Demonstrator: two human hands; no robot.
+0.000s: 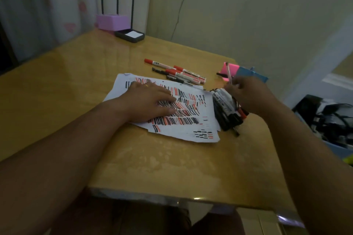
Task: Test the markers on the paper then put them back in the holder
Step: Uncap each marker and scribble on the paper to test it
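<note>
Left hand (pixel 149 101) flat on paper (pixel 181 134); right hand (pixel 248 95) pinches pink pen (pixel 228 72); labels on markers (pixel 184 72) blurred

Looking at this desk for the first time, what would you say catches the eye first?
The white paper in the middle of the table, crowded with short red and black strokes, stands out first, with the left hand flat on it. To its right, the right hand holds a pen nearly upright over a heap of markers; red-capped markers lie beyond the paper.
</note>
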